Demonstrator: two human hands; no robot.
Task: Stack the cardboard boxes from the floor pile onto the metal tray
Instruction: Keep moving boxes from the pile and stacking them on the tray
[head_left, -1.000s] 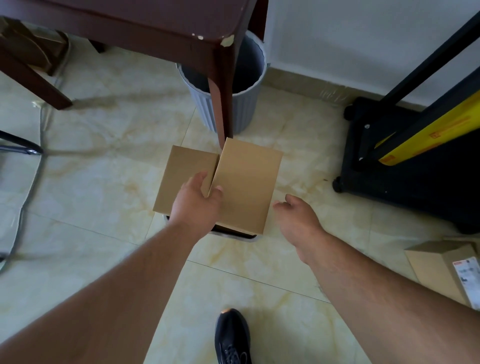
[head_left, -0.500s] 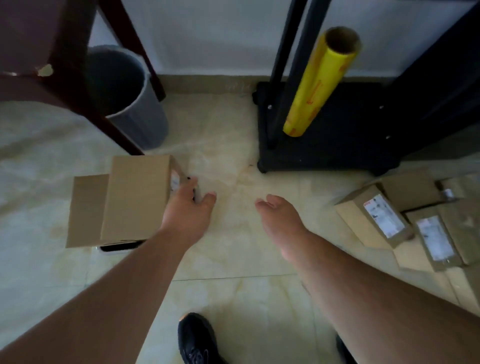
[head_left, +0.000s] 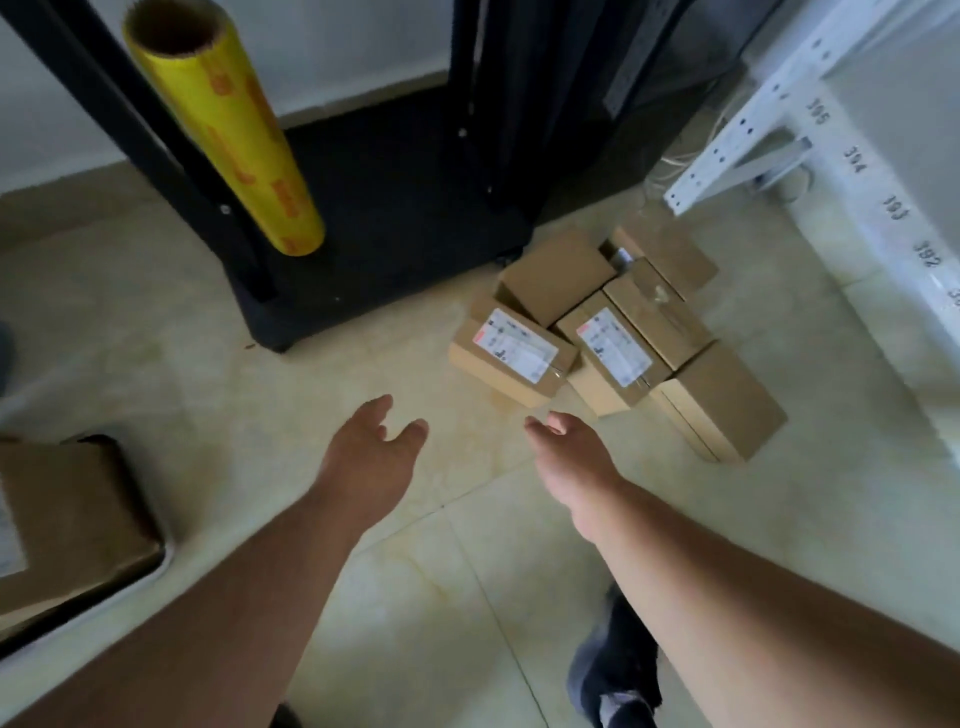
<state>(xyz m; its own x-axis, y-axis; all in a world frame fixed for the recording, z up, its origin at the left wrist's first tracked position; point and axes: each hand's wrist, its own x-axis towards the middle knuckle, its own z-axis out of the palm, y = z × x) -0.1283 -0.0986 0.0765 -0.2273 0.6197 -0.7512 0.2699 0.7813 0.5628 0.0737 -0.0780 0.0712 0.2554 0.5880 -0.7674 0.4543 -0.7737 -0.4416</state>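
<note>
Head view, downward over floor

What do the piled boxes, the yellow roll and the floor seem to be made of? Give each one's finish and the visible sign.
Piled boxes: brown cardboard, matt; folded edges, pasted white labels.
Yellow roll: probably plastic film, glossy, wound on a pale, likely cardboard core open at the top.
Floor: seemingly glazed ceramic or marble-look tile; sheen, veining, joint lines.

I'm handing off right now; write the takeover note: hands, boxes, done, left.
Left hand and right hand: both open, empty, reaching toward the floor pile.
Pile: several cardboard boxes beside the black rack, two with labels up.
Done: at least one box sits on the metal tray, far left.
Left: carry the pile over; the nearest labelled box looks the likely next pick.
</note>
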